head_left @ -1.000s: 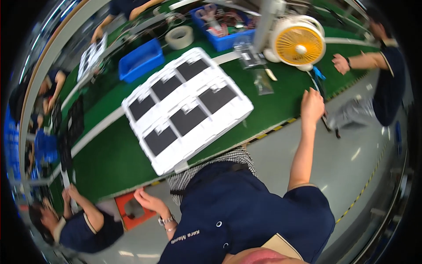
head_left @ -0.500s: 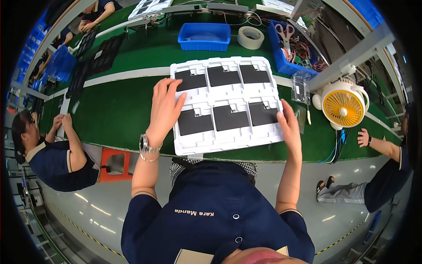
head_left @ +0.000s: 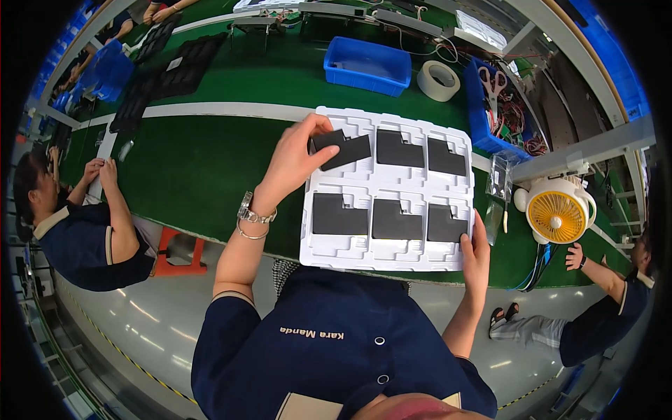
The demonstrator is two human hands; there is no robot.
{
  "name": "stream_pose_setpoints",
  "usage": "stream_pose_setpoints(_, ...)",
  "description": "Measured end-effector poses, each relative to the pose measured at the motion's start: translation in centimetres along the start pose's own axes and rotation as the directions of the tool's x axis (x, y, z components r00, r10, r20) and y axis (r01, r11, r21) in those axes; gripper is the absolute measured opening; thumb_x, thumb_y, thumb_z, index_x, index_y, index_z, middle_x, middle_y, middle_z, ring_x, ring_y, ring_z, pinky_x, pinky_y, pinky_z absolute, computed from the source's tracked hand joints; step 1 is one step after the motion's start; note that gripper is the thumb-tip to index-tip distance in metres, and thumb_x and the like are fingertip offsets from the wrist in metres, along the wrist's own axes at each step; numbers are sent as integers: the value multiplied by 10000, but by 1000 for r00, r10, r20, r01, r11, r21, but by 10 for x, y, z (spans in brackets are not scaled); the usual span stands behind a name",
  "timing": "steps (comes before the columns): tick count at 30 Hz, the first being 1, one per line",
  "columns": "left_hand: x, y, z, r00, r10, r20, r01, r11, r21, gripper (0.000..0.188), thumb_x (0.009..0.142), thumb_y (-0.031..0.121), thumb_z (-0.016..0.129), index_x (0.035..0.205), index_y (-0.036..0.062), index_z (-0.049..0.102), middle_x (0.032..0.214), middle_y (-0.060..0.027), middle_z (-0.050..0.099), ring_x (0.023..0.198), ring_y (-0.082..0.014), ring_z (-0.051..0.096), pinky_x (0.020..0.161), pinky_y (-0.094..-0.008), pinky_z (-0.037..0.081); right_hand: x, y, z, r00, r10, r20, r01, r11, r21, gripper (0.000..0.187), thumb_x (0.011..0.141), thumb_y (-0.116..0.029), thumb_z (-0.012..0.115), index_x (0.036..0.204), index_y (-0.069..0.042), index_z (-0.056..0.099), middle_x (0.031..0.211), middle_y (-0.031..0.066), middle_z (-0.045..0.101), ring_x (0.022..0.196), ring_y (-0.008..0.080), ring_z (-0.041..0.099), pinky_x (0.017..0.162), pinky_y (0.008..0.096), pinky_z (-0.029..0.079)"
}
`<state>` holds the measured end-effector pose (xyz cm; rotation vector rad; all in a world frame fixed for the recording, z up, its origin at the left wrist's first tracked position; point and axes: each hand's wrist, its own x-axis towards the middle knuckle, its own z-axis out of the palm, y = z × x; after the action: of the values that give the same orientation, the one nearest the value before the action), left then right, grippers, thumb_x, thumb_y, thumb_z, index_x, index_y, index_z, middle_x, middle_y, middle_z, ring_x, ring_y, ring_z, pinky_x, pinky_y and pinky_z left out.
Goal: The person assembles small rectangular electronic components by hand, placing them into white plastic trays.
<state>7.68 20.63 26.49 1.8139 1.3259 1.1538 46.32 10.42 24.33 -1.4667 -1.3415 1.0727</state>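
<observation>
A white moulded plastic tray (head_left: 392,261) lies in front of me at the edge of the green bench. My left hand (head_left: 288,162) pinches a flat black notched piece (head_left: 347,150) at the tray's far left pocket. That piece is tilted and partly out of its pocket. Several like pieces lie flat in the other pockets, among them a black piece (head_left: 340,214) at the near left. My right hand (head_left: 476,253) grips the tray's right edge, thumb on top beside the near right black piece (head_left: 446,224); its other fingers are partly hidden.
Beyond the tray stand a blue bin (head_left: 367,73), a tape roll (head_left: 439,81) and a blue box (head_left: 483,129) with scissors and wires. A yellow-and-white fan (head_left: 558,215) stands at the right. One co-worker (head_left: 84,245) sits at the left; another person (head_left: 602,308) is at the right.
My left hand has taken hold of the far left black piece and tilted it up. The right hand stays on the tray's right edge. The whole view has shifted.
</observation>
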Motion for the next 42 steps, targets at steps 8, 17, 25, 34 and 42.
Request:
stream_pose_setpoints(8, -19, 6, 8, 999, -46, 19, 45, 998, 53, 269, 843, 143, 729, 1058, 19, 625, 882, -63, 702, 815, -127, 625, 754, -251, 452, 37, -99, 61, 849, -484, 213, 526, 732, -433, 321, 871, 5, 587, 1192, -1, 596, 1193, 167, 613, 1117, 339, 575, 969, 388, 438)
stream_pose_setpoints(17, -66, 69, 4, 969, -243, -48, 163, 772, -614, 182, 959, 154, 572, 1005, -21, 547, 818, -65, 637, 564, -105, 611, 431, -213, 468, 42, -135, 134, 770, -470, 430, 533, 846, -30, 153, 904, -134, 623, 998, -14, 619, 946, 88, 607, 904, 213, 615, 795, 331, 484)
stream_pose_setpoints(25, -87, 76, 7, 953, -271, 137, 292, 698, -654, 274, 885, 149, 680, 1063, -40, 593, 860, -62, 650, 613, -90, 595, 460, -221, 485, 27, -134, 133, 794, -180, 581, 166, 983, 77, 189, 927, -173, 628, 957, 13, 615, 925, 36, 592, 849, 99, 562, 752, 274, 462)
stream_pose_setpoints(34, -54, 69, 17, 929, -322, 180, 363, 715, -597, 271, 857, 207, 715, 950, -35, 637, 800, -42, 633, 665, -94, 594, 558, -239, 508, 62, -130, 131, 795, -217, 567, 235, 971, 43, 171, 913, -151, 622, 912, 20, 617, 892, 41, 593, 828, 113, 561, 756, 281, 458)
stream_pose_setpoints(42, -23, 53, 14, 970, -239, 51, 236, 865, -443, 237, 836, 202, 702, 899, -11, 621, 737, -15, 614, 674, -84, 550, 625, -264, 460, 95, -131, 146, 703, -521, 485, 592, 806, 9, 61, 853, -15, 614, 900, 22, 603, 886, 85, 594, 815, 177, 588, 754, 302, 463)
